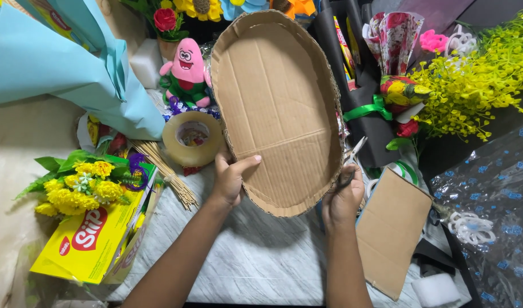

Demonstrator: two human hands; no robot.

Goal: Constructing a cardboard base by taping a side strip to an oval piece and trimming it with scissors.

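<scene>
A large oval cardboard tray (273, 85) with a raised rim is tilted up in front of me, its hollow side facing me. My left hand (230, 177) grips its lower left rim, thumb on the inner face. My right hand (341, 197) is at the lower right rim, closed around a pair of scissors (352, 153) whose blades point up along the tray's edge.
A roll of brown tape (192, 138) and a bundle of thin sticks (170, 174) lie left of the tray. A yellow box (93, 239) holds yellow flowers (81, 185). A flat cardboard piece (390, 231) lies at the right. Pink plush toy (187, 71), blue wrapping paper (50, 57), yellow foliage (478, 80).
</scene>
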